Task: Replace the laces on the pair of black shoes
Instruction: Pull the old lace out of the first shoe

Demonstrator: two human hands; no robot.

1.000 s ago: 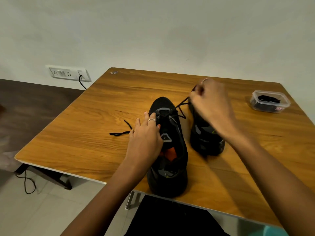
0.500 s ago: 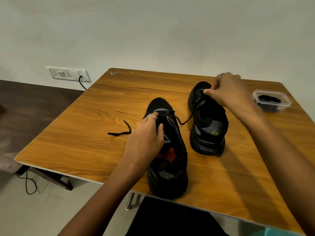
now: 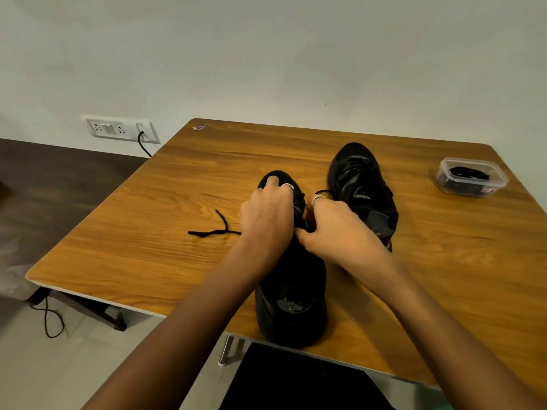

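Working near shoe (image 3: 291, 291) at frame centre: left hand (image 3: 266, 216) curled gripping toe, right hand (image 3: 334, 229) pinching lace (image 3: 214, 230) at eyelets. Second shoe (image 3: 362, 190) upper right, laced. Container (image 3: 472, 177) holds laces. Judged early.

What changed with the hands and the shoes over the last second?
The right hand came back from above the far shoe, where it had pulled a lace out, and joined the left hand at the lacing of the near shoe. The left hand slid toward that shoe's toe. Both shoes, the loose lace end on the table and the plastic box stayed put.
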